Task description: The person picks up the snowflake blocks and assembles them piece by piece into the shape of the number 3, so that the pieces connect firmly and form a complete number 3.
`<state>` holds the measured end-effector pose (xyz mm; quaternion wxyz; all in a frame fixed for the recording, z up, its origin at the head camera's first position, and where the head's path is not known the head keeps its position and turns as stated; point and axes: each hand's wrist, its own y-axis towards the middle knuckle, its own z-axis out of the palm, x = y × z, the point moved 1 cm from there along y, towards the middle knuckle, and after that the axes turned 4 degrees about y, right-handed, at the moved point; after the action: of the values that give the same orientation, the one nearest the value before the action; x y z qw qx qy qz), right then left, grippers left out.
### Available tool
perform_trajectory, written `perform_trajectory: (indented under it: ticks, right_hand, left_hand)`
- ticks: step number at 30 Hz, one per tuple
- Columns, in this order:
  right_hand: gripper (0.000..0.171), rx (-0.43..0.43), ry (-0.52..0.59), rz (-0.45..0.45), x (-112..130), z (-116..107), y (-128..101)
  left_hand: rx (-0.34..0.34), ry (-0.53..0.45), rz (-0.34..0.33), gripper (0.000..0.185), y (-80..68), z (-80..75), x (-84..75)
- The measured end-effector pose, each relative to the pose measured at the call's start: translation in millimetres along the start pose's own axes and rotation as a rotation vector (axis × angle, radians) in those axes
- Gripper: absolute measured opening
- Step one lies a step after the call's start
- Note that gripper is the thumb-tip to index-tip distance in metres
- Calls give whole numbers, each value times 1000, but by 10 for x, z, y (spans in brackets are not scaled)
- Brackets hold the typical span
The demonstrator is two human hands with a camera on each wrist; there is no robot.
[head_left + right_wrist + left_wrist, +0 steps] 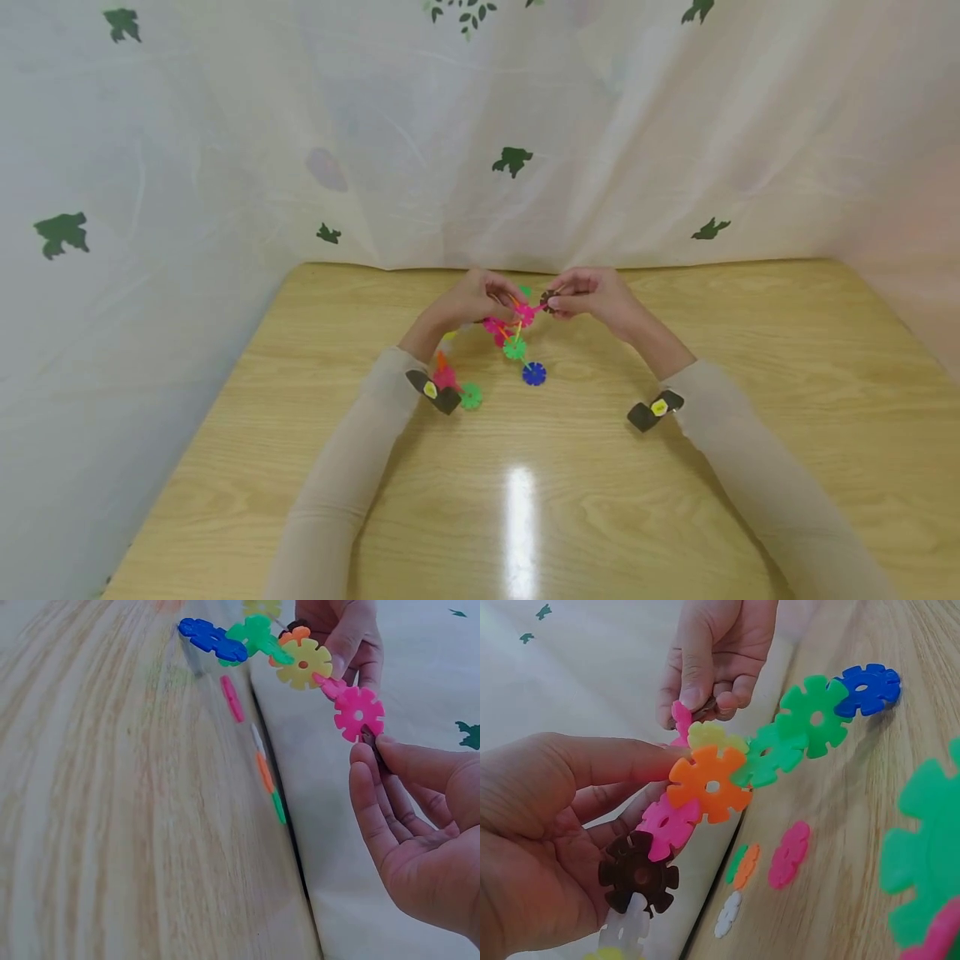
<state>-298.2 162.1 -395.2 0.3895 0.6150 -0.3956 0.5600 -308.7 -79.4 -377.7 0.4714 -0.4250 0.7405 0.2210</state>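
Note:
A chain of interlocking plastic snowflake discs is held above the table between both hands. My left hand (476,302) pinches it near an orange disc (705,786) and a yellow disc (303,666). Thumb and fingers of my right hand (600,302) pinch a dark brown disc (373,750), whose edge meets a bright pink disc (359,714) at the chain's end. One branch runs through green discs (817,717) to a blue disc (866,688). Below the left fingers, another brown disc (638,873) joins a white one (624,930).
Loose pink (790,855), white (727,915), orange (747,867) and green (278,808) discs lie near the wooden table's (570,467) far edge. A curtain (420,167) with green bird shapes hangs behind it. Another green disc (471,396) sits beside the left wrist.

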Motion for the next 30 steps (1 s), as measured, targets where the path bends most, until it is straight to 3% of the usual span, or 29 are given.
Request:
perform_trajectory:
  ticks: [14,22,30]
  right_hand:
    - [42,75,-58,49,12,14,17]
    - [33,194,-247,89,-87,113,23]
    - [31,299,-387,16,-108,353,91]
  left_hand:
    - [21,73,-50,21,-44,-144,21]
    - [38,73,-31,22,-99,-302,71]
    - [30,66,-42,25,-132,-444,144]
